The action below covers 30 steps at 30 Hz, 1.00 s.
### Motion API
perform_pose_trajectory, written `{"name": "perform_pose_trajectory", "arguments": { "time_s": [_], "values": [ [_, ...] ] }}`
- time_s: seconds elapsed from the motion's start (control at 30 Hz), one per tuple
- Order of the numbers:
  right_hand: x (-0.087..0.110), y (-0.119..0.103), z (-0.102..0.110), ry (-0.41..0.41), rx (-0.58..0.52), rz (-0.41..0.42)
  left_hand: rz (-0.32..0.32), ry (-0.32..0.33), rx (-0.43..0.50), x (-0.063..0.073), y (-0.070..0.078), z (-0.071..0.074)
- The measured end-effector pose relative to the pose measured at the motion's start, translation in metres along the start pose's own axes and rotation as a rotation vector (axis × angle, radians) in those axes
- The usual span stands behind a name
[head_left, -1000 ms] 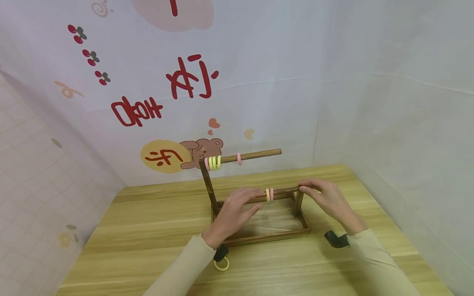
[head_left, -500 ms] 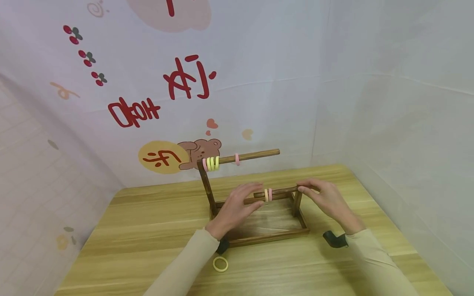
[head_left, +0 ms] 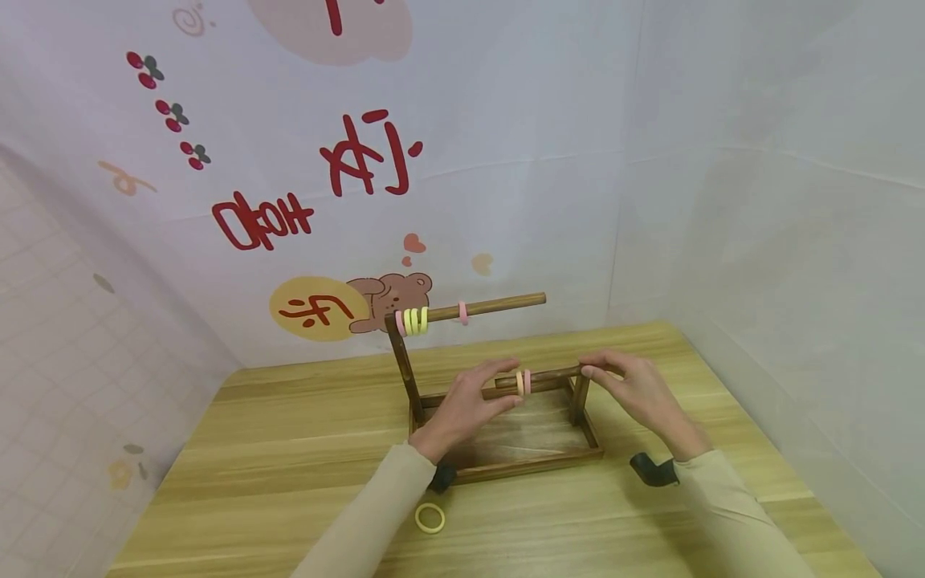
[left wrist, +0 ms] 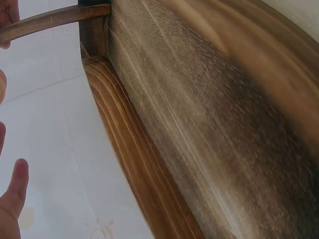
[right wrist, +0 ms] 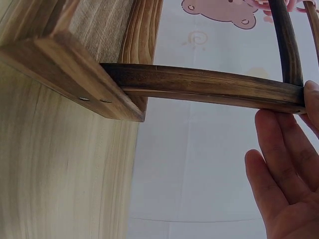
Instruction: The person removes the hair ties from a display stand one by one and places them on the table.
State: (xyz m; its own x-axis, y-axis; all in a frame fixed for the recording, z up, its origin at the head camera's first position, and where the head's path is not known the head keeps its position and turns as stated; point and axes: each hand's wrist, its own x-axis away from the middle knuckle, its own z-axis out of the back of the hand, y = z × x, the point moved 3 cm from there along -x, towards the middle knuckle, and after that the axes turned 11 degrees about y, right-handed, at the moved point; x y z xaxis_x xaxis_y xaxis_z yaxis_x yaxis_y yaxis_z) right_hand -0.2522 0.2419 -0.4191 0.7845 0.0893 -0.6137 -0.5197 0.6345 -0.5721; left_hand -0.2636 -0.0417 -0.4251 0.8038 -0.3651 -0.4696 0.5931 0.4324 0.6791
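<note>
A dark wooden stand (head_left: 527,466) has two horizontal rods on posts. My left hand (head_left: 462,408) is at the free end of the lower rod (head_left: 556,375), its thumb and fingertips pinching a pale yellow ring (head_left: 519,384) from below and above. Beside that ring hangs a pink ring (head_left: 527,382). My right hand (head_left: 643,395) holds the post's top at the rod's other end. In the right wrist view, its fingertips (right wrist: 271,122) press against the post (right wrist: 209,85). On the upper rod (head_left: 506,304) are several yellow rings (head_left: 415,321) and two pink ones.
A loose yellow ring (head_left: 430,532) lies on the wood-grain table (head_left: 289,441) in front of the stand. Printed cloth (head_left: 506,201) hangs behind and at both sides. Black wrist mounts (head_left: 654,470) stick out near both sleeves.
The left hand drew back a little from beside the pale yellow ring, spread its fingers, then moved right to close on it. The right hand stayed at the post.
</note>
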Motion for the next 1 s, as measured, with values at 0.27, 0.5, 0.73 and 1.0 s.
{"name": "perform_pose_trajectory", "arguments": {
  "time_s": [0.27,0.5,0.73,1.0],
  "values": [
    [0.0003,0.0007,0.0005,-0.005,0.005,-0.011,0.024,0.010,0.027,-0.0012,-0.0038,-0.0046],
    [0.0006,0.0016,0.0000,-0.008,-0.002,-0.028,0.011,0.032,0.036,-0.0032,-0.0049,-0.0081],
    [0.0005,0.0017,-0.0003,-0.005,0.002,-0.021,0.021,0.054,0.050,-0.0047,-0.0027,-0.0092],
    [0.0013,0.0016,0.0002,-0.016,0.003,-0.030,-0.016,0.074,0.062,-0.0044,-0.0012,-0.0085]
  ]
}}
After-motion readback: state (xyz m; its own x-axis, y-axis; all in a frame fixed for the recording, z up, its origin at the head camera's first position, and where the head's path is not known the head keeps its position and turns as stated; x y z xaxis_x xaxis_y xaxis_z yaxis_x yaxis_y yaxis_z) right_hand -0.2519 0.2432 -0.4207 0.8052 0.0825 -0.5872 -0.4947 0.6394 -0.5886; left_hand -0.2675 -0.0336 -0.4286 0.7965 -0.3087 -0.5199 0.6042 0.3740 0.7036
